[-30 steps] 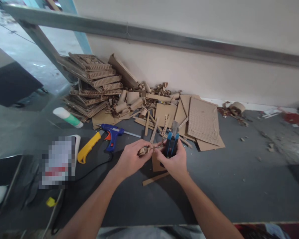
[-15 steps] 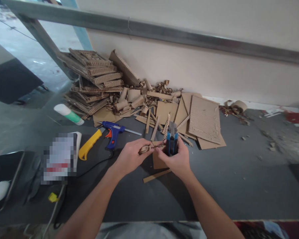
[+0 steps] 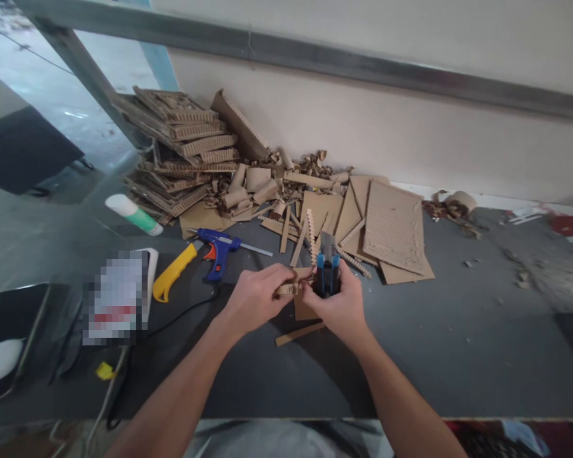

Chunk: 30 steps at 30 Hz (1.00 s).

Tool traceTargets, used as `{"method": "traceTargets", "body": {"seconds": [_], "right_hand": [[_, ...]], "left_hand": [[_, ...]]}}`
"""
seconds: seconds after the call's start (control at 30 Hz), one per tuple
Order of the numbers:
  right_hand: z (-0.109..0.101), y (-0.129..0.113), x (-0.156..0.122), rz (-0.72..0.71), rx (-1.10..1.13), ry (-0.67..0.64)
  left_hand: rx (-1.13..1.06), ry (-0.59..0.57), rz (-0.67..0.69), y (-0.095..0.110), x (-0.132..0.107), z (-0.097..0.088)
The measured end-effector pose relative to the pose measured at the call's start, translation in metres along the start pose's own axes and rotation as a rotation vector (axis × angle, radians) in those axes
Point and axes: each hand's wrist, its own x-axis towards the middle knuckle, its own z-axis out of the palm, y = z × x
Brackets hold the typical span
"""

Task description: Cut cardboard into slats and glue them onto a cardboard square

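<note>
Both hands have moved a bit closer together, the left hand pinching a cardboard strip and the right hand gripping a blue knife.

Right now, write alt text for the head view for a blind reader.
Two bare hands meet over a grey table: the left hand pinches a corrugated cardboard strip, the right hand grips a blue utility knife upright beside it. Behind them lie a blue glue gun, a yellow-handled tool and a heap of cardboard scraps against the wall.
</note>
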Motion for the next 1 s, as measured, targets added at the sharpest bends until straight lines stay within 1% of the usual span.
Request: {"method": "traceTargets", "body": {"seconds": [0.07,0.13,0.2,0.27,0.33,0.4,0.47,0.53,0.57,0.63,0.7,0.77,0.8,0.87,0.93,1.0], "right_hand": [[0.004,0.001,0.0,0.017,0.039,0.035],[0.01,0.001,0.0,0.046,0.136,0.051],[0.014,0.001,0.001,0.086,0.239,0.045],[0.017,0.0,0.002,0.129,0.29,0.034],[0.016,0.0,0.004,0.171,0.279,0.038],[0.012,0.002,0.006,0.203,0.259,0.074],[0.003,0.005,0.01,0.219,0.258,0.112],[-0.009,0.009,0.015,0.207,0.26,0.106],[-0.015,0.011,0.018,0.189,0.245,0.09],[-0.03,0.018,0.025,0.164,0.162,0.032],[-0.043,0.026,0.031,0.139,0.01,-0.063],[-0.053,0.037,0.037,0.071,-0.238,-0.121],[-0.057,0.043,0.039,0.018,-0.368,-0.114],[-0.063,0.054,0.041,-0.057,-0.541,-0.098],[-0.067,0.063,0.04,-0.069,-0.629,-0.055],[-0.07,0.07,0.039,-0.044,-0.675,-0.019]], "left_hand": [[0.074,0.036,0.054,0.001,-0.001,-0.001],[0.113,0.059,0.1,0.001,-0.001,-0.002],[0.149,0.058,0.129,0.002,-0.001,-0.002],[0.201,0.042,0.154,0.003,-0.001,-0.002],[0.233,0.014,0.173,0.004,-0.001,-0.002],[0.224,-0.01,0.178,0.005,-0.002,-0.002],[0.178,-0.011,0.145,0.004,-0.002,-0.003],[0.088,-0.012,0.031,0.003,-0.002,-0.003],[0.026,-0.019,-0.063,0.002,-0.001,-0.003],[-0.119,-0.053,-0.299,0.0,0.0,-0.004],[-0.282,-0.102,-0.526,-0.002,0.002,-0.003],[-0.478,-0.139,-0.682,-0.003,0.002,0.0],[-0.586,-0.145,-0.726,-0.004,0.002,0.001],[-0.752,-0.113,-0.78,-0.006,0.002,0.005],[-0.845,-0.079,-0.813,-0.007,0.001,0.007],[-0.92,-0.042,-0.841,-0.009,0.001,0.008]]}}
